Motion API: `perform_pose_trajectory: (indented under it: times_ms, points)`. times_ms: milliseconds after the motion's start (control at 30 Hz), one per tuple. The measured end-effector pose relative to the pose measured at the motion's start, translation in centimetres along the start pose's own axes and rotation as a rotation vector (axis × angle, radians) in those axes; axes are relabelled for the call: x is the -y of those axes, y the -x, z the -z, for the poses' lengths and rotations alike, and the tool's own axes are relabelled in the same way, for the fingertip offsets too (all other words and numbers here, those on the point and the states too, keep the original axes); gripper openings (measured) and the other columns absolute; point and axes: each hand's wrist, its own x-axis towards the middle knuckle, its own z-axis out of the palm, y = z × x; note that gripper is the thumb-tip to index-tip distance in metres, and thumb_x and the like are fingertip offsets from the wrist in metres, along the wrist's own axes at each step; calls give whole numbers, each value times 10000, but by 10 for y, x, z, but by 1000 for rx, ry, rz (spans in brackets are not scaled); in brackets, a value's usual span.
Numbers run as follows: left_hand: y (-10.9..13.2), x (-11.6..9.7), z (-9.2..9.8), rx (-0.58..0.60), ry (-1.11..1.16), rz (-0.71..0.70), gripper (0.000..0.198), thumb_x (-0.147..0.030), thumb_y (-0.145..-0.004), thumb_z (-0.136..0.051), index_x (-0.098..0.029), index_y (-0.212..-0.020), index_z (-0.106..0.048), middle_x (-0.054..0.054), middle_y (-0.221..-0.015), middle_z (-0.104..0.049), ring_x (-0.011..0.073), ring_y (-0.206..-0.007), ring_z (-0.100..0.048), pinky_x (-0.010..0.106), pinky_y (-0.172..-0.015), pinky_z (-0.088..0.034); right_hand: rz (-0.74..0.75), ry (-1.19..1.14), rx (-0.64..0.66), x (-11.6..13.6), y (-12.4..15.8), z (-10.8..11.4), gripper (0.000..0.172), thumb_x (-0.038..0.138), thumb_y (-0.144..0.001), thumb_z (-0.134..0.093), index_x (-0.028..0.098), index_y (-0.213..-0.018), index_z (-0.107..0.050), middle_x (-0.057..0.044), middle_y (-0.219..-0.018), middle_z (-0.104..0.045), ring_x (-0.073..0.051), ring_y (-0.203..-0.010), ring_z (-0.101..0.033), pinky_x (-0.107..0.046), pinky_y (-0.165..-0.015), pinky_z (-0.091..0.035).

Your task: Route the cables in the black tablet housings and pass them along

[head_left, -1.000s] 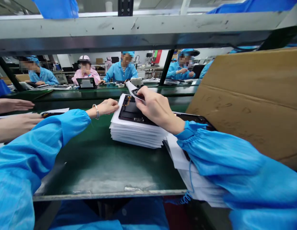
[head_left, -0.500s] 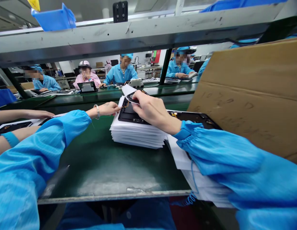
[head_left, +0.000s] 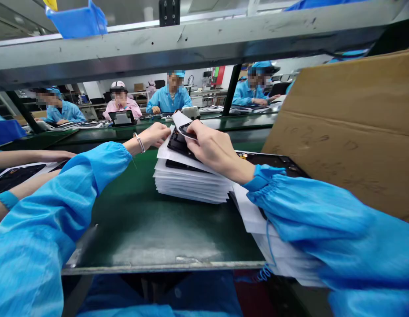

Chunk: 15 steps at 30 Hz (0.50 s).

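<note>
A stack of white sheets with black panels between them (head_left: 191,185) stands on the green table. My right hand (head_left: 211,147) pinches the raised corner of a black panel and a white sheet (head_left: 182,119) over the stack's top. At the stack's far left corner, my left hand (head_left: 157,134) has its fingers closed on the edge of a white sheet (head_left: 166,151), which is lifted a little. Another black panel (head_left: 187,166) shows below that sheet. To the right, under my right sleeve, lies a second pile of white sheets (head_left: 283,251) with a black panel (head_left: 280,162) on it.
A cardboard box (head_left: 343,132) stands at the right. At the left edge another person's arms (head_left: 35,156) reach over a panel. A metal beam (head_left: 197,44) crosses above the green table (head_left: 164,233). Several people sit beyond, and a blue bin (head_left: 77,22) is on the beam.
My left hand has risen slightly, lifting the sheet and panel at the left of the stack. A lower black panel now shows beneath. My right hand keeps its pinch.
</note>
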Motion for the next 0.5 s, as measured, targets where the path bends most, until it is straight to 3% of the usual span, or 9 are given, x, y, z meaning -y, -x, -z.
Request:
perform_pose_trajectory:
  times_ms: [167,300,400,500]
  points:
    - [0,-5,-17,18,234,-55,104,-194,-803,-686,-133,-844,-612,6,-669,-633,129,-594,-620,267,-662,-532,2,-32,-19,0,0,-1,192,270,-939,-513,177,-1080,-603,-106,-1005,-744,-254,-767,-657,-300,-584,-283]
    - [-4,-9,-17,-54,313,-124,397,-55,-661,-689,-103,-1053,-651,41,-845,-713,178,-788,-682,320,-832,-548,2,-21,-50,-1,0,6,198,254,-934,-520,165,-1095,-593,-112,-995,-731,-252,-772,-657,-302,-584,-312]
    - [11,-5,17,-165,337,-159,483,-51,-659,-689,-106,-1138,-656,47,-1009,-726,185,-950,-675,288,-903,-522,-31,-24,-137,-2,-4,16,204,237,-939,-516,152,-1113,-582,-117,-988,-715,-252,-813,-663,-314,-636,-386]
    - [52,19,76,-274,323,-129,489,-87,-700,-698,-130,-1185,-661,31,-1115,-715,186,-1027,-653,274,-936,-509,-16,-67,-188,1,-7,20,232,253,-945,-521,131,-1134,-577,-126,-972,-700,-261,-830,-669,-344,-684,-437]
